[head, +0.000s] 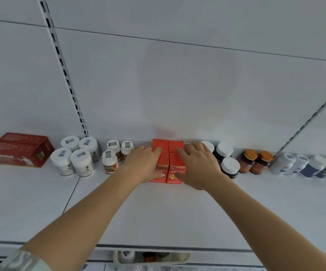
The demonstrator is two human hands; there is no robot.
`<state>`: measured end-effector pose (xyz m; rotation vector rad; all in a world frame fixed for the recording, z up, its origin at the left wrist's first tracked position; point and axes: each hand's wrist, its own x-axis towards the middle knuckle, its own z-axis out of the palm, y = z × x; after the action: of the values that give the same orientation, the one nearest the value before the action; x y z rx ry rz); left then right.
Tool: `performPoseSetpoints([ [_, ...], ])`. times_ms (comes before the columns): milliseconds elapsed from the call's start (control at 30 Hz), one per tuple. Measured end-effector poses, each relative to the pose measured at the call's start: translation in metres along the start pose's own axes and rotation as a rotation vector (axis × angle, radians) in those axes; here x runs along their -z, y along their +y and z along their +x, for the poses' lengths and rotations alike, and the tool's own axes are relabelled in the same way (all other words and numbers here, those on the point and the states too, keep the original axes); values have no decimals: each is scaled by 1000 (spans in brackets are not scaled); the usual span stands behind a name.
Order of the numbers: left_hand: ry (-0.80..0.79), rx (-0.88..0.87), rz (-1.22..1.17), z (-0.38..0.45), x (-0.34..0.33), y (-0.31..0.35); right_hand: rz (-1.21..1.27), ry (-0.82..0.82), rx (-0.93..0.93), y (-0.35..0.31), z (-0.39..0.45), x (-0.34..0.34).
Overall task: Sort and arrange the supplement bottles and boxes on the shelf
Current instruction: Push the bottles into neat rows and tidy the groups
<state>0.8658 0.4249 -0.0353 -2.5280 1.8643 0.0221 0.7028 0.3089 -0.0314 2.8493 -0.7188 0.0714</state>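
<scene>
Head view shows left hand (145,163) and right hand (198,165) pressing flat-fingered, ungripped, on four orange-red boxes (175,171); uneven pushing risks toppling adjacent white-capped dark bottles (229,167).

Bright orange-red boxes (167,161) with a yellow cartoon figure low on one front. Dark red cartons (20,150) with pale print. White-capped white jars (72,156). Black bottles (226,161) with white caps. Brownish-red bottles (255,161) with orange caps. White shelf (158,212), grey-striped front edge.
</scene>
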Motion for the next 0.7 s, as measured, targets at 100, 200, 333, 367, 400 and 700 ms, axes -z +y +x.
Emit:
performPoseSetpoints([
  [100,26,3,-11,0,-3,0,-14,10,19,0,5,-6],
  [200,27,8,-14,1,-4,-1,-16,22,7,0,9,-9],
  [333,23,7,-33,4,-5,-2,-22,18,4,-2,13,-11],
  [367,19,1,-33,5,-5,-2,-26,17,4,-1,13,-11],
  [400,20,-4,-28,5,-6,-2,-33,15,5,-1,13,-11],
  [700,33,17,-101,5,-10,-1,-33,14,-17,-3,12,-16],
])
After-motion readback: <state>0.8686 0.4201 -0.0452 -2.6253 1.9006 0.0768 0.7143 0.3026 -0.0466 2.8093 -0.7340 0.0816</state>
